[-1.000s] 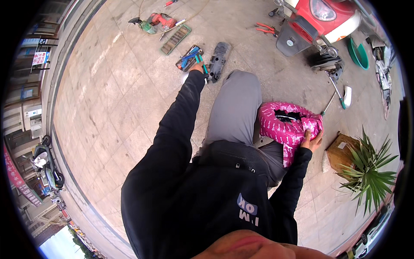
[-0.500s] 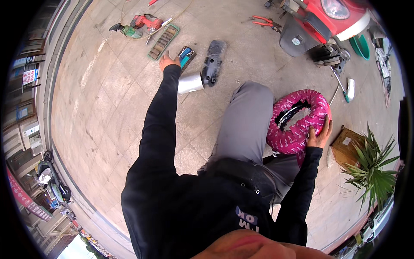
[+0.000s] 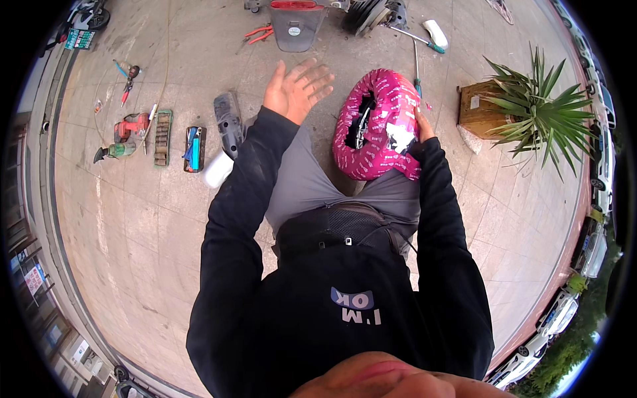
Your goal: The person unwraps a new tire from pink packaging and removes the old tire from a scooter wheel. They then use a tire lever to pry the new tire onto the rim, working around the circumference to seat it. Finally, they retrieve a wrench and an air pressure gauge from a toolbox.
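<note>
A ring-shaped tyre wrapped in bright pink printed film [image 3: 345, 136] stands tilted against my legs, with a dark inner side showing through its middle. My right hand [image 3: 424, 126] grips its right edge; part of the fingers is hidden behind the wrapping. A torn, whitish patch [image 3: 401, 137] shows in the film beside that hand. My left hand [image 3: 298, 91] is raised to the left of the tyre, palm showing and fingers spread, holding nothing. Below and left of it lies a dark moulded plastic part [image 3: 229, 123].
On the paving at left lie a case of blue-handled tools [image 3: 194, 151], a green socket tray [image 3: 162, 139], a red power tool [image 3: 135, 126], a spray bottle [image 3: 118, 151] and a white cylinder [image 3: 217, 170]. Red pliers [image 3: 259, 32] lie ahead near a vehicle's rear [image 3: 295, 30]. A planter [image 3: 472, 109] stands right.
My left hand has left the tool case and swung right toward the tyre, opening its fingers. The view has turned right. My right hand stays on the wrapped tyre, which now sits more upright.
</note>
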A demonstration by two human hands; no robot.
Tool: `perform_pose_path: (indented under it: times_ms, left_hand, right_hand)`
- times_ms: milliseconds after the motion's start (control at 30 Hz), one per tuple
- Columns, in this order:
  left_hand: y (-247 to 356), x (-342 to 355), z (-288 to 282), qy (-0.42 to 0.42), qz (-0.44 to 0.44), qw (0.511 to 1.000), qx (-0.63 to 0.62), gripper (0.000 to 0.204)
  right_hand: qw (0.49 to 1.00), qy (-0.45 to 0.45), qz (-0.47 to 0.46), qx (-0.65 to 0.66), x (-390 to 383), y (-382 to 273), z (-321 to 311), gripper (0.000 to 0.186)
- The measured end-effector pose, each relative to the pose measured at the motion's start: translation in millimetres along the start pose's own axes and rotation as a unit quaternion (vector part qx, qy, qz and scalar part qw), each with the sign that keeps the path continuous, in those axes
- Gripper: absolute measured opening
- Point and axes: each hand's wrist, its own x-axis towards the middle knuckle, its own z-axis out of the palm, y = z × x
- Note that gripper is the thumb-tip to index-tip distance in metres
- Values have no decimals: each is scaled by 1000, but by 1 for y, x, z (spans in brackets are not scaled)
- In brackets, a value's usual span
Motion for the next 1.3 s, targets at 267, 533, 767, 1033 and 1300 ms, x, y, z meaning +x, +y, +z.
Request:
perform_pose_path:
  times_ms: [267, 533, 767, 1033, 1300]
  left_hand:
    - [-163, 39, -41, 163, -222, 959, 75, 91]
    - [-156, 52, -81, 239, 69, 694, 676, 61]
    - [-122, 36, 44, 246, 57, 931, 262, 42]
    - [-182, 1, 97, -93, 80, 791, 600, 23]
    - [-104, 19, -22, 256, 97, 875, 399, 38]
  right_hand:
    - [967, -98, 105, 210, -21, 33, 61, 55]
    - [993, -49, 61, 90, -52, 50, 102, 53]
    - [982, -104, 62, 143, -43, 63, 94, 41]
    - [907, -397, -33, 137, 10, 126, 60, 26]
    - [977, -121, 109, 135, -65, 53, 87, 60]
